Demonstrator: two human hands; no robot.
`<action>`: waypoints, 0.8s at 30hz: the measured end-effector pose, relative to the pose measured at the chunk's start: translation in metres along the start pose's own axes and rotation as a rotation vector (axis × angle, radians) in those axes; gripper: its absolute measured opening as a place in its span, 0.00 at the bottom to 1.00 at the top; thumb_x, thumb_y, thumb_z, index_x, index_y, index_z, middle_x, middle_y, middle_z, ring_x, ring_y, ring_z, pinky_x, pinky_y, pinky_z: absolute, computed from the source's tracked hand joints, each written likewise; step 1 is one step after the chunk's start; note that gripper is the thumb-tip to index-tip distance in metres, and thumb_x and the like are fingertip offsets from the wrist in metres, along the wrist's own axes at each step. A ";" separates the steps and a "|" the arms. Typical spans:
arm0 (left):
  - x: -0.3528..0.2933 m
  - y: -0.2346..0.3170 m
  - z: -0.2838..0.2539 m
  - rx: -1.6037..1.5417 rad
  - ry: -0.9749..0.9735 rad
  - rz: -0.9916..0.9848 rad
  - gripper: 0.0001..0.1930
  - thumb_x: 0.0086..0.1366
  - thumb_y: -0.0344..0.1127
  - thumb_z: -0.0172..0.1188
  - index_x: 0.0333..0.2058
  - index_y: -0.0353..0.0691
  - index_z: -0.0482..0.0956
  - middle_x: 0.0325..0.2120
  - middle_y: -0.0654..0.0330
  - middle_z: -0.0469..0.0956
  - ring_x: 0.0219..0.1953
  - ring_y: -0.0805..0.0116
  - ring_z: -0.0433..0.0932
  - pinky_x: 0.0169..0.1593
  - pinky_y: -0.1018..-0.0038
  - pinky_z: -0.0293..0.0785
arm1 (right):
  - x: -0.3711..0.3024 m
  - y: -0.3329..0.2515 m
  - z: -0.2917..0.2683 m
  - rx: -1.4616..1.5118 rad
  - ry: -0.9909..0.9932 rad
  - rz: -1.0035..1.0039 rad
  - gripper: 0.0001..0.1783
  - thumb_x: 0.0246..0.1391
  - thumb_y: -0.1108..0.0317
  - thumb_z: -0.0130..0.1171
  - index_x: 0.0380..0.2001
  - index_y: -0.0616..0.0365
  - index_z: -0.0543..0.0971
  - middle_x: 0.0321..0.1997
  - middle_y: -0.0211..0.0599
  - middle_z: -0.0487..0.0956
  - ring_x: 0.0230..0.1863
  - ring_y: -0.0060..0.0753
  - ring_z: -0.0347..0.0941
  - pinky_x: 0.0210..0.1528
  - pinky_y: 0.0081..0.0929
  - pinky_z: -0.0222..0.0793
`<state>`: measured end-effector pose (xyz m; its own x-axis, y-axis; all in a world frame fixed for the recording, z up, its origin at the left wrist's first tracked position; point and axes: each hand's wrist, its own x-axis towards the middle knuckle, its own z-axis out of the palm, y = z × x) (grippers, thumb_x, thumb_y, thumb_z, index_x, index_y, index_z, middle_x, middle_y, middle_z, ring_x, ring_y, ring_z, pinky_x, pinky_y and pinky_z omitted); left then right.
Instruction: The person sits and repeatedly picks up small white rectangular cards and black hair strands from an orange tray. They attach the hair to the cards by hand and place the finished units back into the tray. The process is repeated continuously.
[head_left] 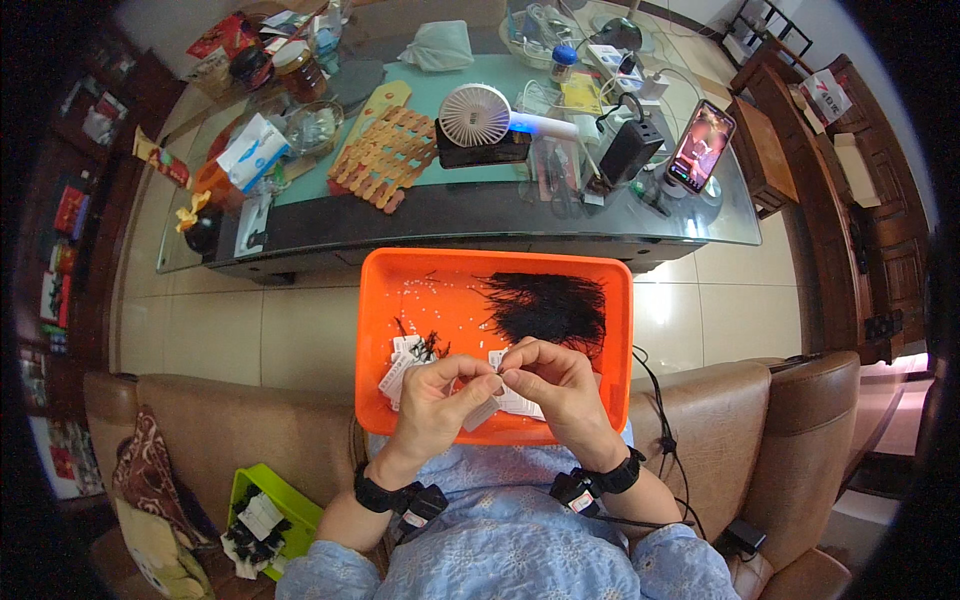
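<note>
Over an orange tray (500, 257), the left hand (438, 400) and right hand (556, 395) meet, each thumb and forefinger pinched closed; whatever they grip is too small to make out. Black strands (550, 308) lie in the tray's far right part, just beyond the fingertips, nearer the right hand, running crosswise. White tags (400, 373) in the tray's near half are partly hidden by the hands.

1. Left hand (435, 402) and right hand (562, 398) meet, fingertips pinched, over the orange tray (450, 257).
2. Black strands (548, 308): tray's two o'clock.
3. White tags (398, 371): tray's nine o'clock.
4. Fan (475, 114): twelve o'clock, beyond.
</note>
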<state>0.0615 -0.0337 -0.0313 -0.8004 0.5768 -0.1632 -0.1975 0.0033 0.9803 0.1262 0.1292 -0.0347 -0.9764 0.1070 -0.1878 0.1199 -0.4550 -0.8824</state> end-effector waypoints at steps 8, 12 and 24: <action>0.000 0.001 -0.001 0.034 -0.007 -0.004 0.06 0.64 0.31 0.61 0.34 0.33 0.82 0.26 0.64 0.82 0.29 0.81 0.77 0.32 0.83 0.72 | 0.001 0.000 -0.002 -0.041 -0.012 0.000 0.03 0.56 0.74 0.60 0.32 0.63 0.79 0.34 0.27 0.75 0.38 0.19 0.70 0.44 0.18 0.65; 0.000 0.000 -0.003 0.067 -0.014 -0.027 0.07 0.63 0.31 0.62 0.34 0.33 0.82 0.26 0.64 0.82 0.29 0.82 0.77 0.32 0.83 0.73 | 0.002 -0.001 -0.002 -0.070 -0.028 -0.017 0.04 0.56 0.72 0.61 0.33 0.62 0.79 0.34 0.27 0.76 0.38 0.17 0.70 0.42 0.17 0.65; 0.000 -0.008 -0.001 0.060 -0.019 -0.005 0.07 0.64 0.31 0.61 0.35 0.32 0.81 0.27 0.63 0.82 0.30 0.81 0.77 0.33 0.82 0.73 | 0.000 0.003 0.004 -0.031 0.029 -0.010 0.01 0.56 0.76 0.56 0.33 0.61 0.76 0.34 0.26 0.75 0.36 0.15 0.70 0.38 0.16 0.67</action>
<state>0.0628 -0.0346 -0.0388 -0.7883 0.5923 -0.1668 -0.1669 0.0551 0.9844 0.1255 0.1243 -0.0352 -0.9719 0.1374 -0.1909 0.1159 -0.4264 -0.8971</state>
